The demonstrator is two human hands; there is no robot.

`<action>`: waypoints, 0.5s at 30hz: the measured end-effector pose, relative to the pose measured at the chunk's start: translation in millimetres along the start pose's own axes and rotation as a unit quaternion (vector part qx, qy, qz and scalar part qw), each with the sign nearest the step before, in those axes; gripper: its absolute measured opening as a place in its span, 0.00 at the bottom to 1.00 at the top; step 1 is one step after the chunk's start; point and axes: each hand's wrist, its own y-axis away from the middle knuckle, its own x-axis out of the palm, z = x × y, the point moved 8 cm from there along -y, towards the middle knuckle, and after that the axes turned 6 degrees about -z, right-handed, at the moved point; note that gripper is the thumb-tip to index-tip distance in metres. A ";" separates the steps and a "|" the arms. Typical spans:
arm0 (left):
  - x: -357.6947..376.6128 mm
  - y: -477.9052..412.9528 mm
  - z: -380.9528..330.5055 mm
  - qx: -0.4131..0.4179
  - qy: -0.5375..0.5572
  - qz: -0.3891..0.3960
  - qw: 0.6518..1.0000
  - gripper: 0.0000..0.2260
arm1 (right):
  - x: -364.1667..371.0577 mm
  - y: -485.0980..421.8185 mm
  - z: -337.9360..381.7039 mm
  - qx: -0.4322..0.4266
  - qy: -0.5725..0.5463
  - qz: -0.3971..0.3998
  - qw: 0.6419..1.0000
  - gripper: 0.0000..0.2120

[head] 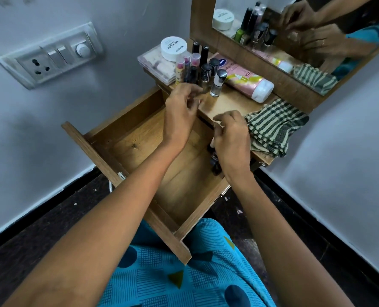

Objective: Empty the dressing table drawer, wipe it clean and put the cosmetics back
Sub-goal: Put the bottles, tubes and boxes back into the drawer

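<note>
Dressing table (228, 103) holds jar (173, 48) labelled "NAIL POLISH".

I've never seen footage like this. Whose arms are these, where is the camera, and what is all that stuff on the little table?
There is no machine here. These are a person's own arms, filmed by one wide-angle camera worn on the head and looking down. The left hand reaches among small nail polish bottles standing on the dressing table top. The right hand hovers over the open drawer, above a few dark bottles inside it. I cannot tell whether either hand grips anything. Also on top are a white round jar, a clear plastic box, a pink bottle lying on its side and a striped cloth. The mirror behind repeats the scene.
</note>
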 end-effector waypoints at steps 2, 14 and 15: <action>-3.3 -11.8 -9.7 0.029 -0.036 -0.019 0.999 0.13 | 1.1 -20.1 -0.6 0.010 -0.022 -0.017 1.000 0.10; 9.7 -33.1 -19.2 0.057 -0.155 -0.005 0.986 0.15 | 15.2 -88.2 -3.6 -0.007 -0.016 -0.007 1.000 0.17; 9.3 -33.6 -19.4 0.054 -0.151 -0.007 0.987 0.14 | 14.5 -88.6 -4.2 -0.007 -0.018 -0.009 1.000 0.16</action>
